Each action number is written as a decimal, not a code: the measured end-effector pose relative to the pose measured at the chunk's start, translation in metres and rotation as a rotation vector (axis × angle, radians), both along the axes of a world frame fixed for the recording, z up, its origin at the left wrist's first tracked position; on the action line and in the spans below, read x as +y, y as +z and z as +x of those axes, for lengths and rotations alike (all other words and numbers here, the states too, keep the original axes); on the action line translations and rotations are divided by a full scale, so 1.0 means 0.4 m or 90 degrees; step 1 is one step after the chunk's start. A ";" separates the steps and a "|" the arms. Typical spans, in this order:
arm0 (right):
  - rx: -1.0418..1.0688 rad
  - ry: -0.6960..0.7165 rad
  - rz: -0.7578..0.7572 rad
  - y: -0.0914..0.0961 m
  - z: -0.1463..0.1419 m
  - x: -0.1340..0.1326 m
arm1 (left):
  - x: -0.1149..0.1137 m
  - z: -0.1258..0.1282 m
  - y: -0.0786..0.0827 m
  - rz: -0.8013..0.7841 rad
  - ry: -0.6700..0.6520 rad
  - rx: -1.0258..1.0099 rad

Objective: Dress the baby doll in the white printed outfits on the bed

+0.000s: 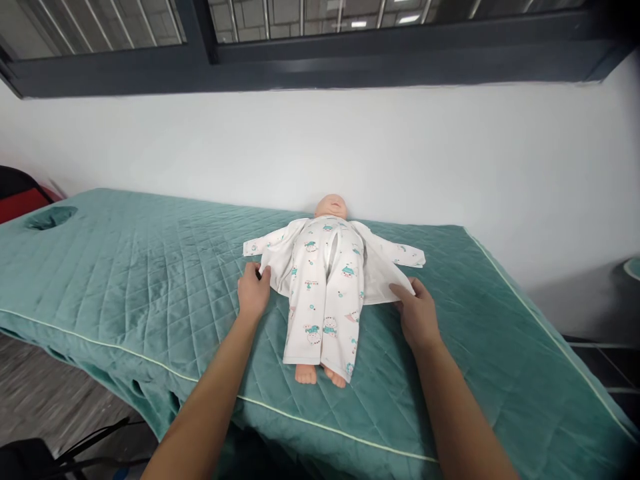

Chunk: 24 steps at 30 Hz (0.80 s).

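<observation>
A baby doll lies on its back on the green bed, head toward the wall and feet toward me. White printed trousers cover its legs and reach up over its front. Its white baby shirt is spread out to both sides, with the sleeves stretched outward. My left hand pinches the shirt's edge on the left. On the right, my right hand grips the opposite corner of the shirt between thumb and fingers. The doll's bare feet show below the trouser hems.
The quilted green bed cover has a face hole at the far left. Behind the bed stand a white wall and a dark window frame. A red and black object sits at the left edge.
</observation>
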State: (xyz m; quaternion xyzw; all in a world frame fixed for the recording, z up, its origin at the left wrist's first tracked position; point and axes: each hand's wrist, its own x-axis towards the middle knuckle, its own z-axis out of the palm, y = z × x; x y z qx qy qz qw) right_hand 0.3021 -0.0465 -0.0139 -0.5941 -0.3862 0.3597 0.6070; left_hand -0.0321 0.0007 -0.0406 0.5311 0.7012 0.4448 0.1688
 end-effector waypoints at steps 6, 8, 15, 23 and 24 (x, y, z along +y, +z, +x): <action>0.273 0.115 0.079 0.022 -0.020 -0.009 | -0.012 -0.007 0.011 0.082 -0.067 -0.354; 0.291 0.145 0.082 0.029 -0.019 -0.011 | -0.009 -0.012 0.020 0.087 -0.130 -0.567; 0.250 0.222 -0.019 0.024 -0.007 0.006 | -0.006 -0.032 0.039 0.048 -0.295 -0.888; 0.292 0.189 0.018 0.024 -0.003 0.011 | 0.002 -0.027 0.040 0.049 -0.307 -0.930; 0.291 0.180 0.036 0.028 -0.002 0.016 | 0.006 -0.027 0.041 0.047 -0.309 -0.943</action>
